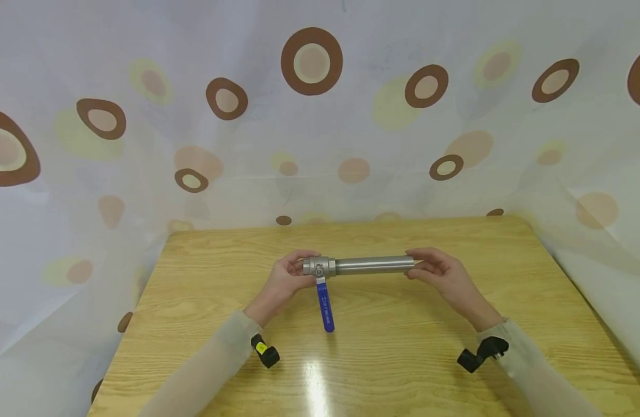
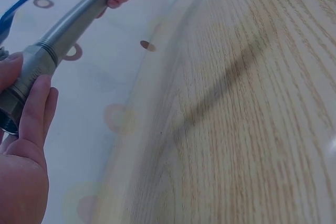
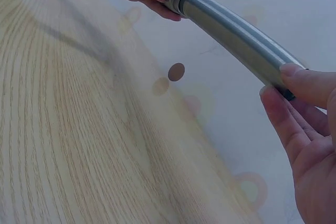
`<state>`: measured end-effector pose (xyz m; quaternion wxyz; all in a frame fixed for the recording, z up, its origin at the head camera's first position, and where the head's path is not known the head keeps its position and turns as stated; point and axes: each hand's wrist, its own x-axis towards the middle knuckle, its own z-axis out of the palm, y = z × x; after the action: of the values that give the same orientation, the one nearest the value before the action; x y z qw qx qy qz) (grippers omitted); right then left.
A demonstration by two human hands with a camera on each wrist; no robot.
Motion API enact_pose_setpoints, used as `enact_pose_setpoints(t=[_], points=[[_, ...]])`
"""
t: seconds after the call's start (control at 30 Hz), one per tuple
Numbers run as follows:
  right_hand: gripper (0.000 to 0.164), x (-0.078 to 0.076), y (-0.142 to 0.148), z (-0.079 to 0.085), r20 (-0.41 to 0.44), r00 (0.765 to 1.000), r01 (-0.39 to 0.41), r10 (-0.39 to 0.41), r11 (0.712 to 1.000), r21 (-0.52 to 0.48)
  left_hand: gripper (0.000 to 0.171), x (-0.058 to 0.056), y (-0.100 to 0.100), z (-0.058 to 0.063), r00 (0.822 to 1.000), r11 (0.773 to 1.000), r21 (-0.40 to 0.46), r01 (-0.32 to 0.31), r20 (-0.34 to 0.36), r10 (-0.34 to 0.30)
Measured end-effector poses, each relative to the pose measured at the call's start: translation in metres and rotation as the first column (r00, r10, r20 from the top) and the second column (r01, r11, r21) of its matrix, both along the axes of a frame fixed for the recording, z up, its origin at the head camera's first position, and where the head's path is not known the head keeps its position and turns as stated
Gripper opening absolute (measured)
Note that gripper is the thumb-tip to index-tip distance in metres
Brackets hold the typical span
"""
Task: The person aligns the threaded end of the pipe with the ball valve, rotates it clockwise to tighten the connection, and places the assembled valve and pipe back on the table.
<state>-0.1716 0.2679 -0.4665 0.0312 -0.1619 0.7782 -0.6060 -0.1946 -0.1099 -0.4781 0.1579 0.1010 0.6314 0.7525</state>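
A steel ball valve with a long blue lever handle is joined to a smooth metal pipe. My left hand grips the valve body at its left end, thumb and fingers on opposite sides. At the pipe's far right end, my right hand pinches it between thumb and fingertips. Valve and pipe lie roughly level, raised above the table, and the blue handle points toward me. In the left wrist view the valve's open end faces the camera; threads show where the pipe enters.
Under the hands is a wood-grain table, with a shadow of the held parts on it in the left wrist view. A pale sheet with brown and yellow circles hangs behind and at both sides. Each wrist wears a small black camera.
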Motion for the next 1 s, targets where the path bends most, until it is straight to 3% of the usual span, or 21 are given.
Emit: enact_pose_setpoints(t=[0.27,0.6,1.0], points=[[0.041,0.0011,-0.0025,0.0012,0.021,0.999,0.047,-0.047,0.999,0.009,0.050,0.0004,-0.0008,-0.0017,1.000,1.000,-0.001,-0.001,0.004,0.001],[0.045,0.0014,-0.0020,0.0047,-0.002,1.000,0.005,-0.005,0.999,0.035,0.052,0.0007,-0.0001,0.0013,1.000,1.000,-0.008,-0.010,0.001,0.010],[0.039,0.0008,-0.0033,0.0039,0.003,1.000,0.031,-0.031,0.998,0.046,0.050,0.0013,0.0000,0.0017,1.000,1.000,0.003,-0.003,0.002,0.003]])
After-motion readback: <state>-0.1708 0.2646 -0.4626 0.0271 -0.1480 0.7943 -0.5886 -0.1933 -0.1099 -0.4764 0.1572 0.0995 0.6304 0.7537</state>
